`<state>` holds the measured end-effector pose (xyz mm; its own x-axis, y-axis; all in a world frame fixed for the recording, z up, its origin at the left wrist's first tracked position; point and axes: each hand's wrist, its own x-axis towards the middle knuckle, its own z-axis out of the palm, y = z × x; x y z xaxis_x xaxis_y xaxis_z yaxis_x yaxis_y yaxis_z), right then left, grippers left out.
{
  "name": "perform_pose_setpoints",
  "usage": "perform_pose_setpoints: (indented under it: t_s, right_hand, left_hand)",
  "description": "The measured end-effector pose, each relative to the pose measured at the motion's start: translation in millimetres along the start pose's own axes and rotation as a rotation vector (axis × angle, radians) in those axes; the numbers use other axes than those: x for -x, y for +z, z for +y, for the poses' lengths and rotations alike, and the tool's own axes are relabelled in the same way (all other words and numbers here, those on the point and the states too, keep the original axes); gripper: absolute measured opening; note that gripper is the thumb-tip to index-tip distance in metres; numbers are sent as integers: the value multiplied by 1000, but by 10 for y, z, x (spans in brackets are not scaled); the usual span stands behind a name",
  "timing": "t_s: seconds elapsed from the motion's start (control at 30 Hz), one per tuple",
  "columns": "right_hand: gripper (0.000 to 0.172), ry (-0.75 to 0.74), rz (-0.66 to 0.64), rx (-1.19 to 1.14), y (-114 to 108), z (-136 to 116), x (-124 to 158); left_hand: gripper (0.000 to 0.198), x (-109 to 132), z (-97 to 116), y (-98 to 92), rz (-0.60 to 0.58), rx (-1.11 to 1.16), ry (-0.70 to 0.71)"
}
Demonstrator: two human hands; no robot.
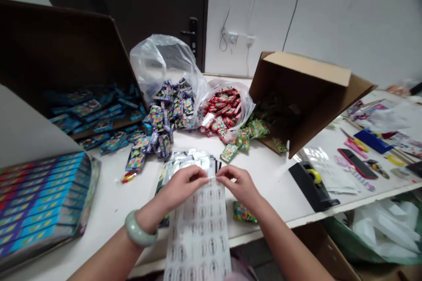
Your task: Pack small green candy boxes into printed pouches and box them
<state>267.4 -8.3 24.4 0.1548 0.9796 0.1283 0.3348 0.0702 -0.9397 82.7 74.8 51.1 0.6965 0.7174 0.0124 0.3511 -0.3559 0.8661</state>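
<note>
My left hand (183, 186) and my right hand (238, 184) pinch the top edge of a white sticker sheet (199, 232) printed with rows of round labels. The sheet hangs over the near table edge toward me. Under and behind it lies a stack of shiny clear packets (191, 160). A jade bangle (138, 230) is on my left wrist. One small green packet (244, 213) lies by my right wrist.
Piles of small packets sit behind: blue ones in a big carton (82, 109), purple ones (165, 114) and red ones (220, 112) in plastic bags, green ones spilling from a tipped box (306, 92). A tape dispenser (311, 184), scissors and tools lie right. Stacked flat boxes (39, 202) sit left.
</note>
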Motion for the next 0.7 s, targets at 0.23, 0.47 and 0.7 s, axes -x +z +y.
perform_pose_setpoints:
  t_s: [0.23,0.47,0.7]
  right_hand:
    - [19,-316,-10,228,-23,94,135]
    - [22,-307,45,214,-4,103,150]
    - [9,-124,-114,231,-6,-7,15]
  left_hand:
    - [20,48,-72,58,12,29,-19]
    - [20,40,-108,129,26,88,-47]
    - [16,41,-103,89,4,19,41]
